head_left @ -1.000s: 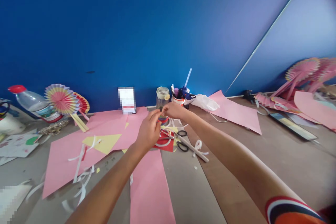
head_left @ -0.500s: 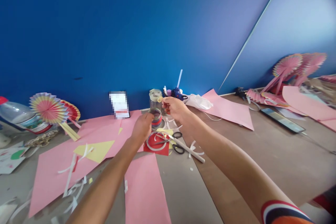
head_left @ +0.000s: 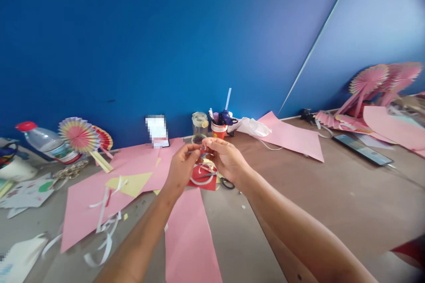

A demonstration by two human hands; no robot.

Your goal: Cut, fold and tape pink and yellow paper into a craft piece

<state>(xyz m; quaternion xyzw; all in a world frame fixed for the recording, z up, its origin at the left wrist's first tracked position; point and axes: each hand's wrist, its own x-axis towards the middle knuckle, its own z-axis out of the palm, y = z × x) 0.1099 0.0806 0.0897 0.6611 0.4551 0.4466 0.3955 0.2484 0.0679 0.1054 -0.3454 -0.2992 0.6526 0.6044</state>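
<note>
My left hand (head_left: 182, 166) and my right hand (head_left: 225, 159) meet in front of me, above the floor, fingertips pinched together on a small clear ring-like thing (head_left: 201, 147), probably a roll of tape. Below them lies a red paper square (head_left: 201, 180) with white strips and black-handled scissors (head_left: 226, 182). A clear jar with a pale lid (head_left: 199, 125) stands behind, beside a red cup of pens and tools (head_left: 219, 126).
Pink paper sheets (head_left: 191, 234) and a yellow triangle (head_left: 130, 183) cover the floor, with white strips scattered. Folded paper fans (head_left: 79, 135) and a plastic bottle (head_left: 46, 141) lie at left. More pink fans (head_left: 368, 82) lean at right near a flat dark ruler-like bar (head_left: 361, 151).
Both hands pulled back from the jar toward me and came together, pinching the small clear thing. The view shifted a little.
</note>
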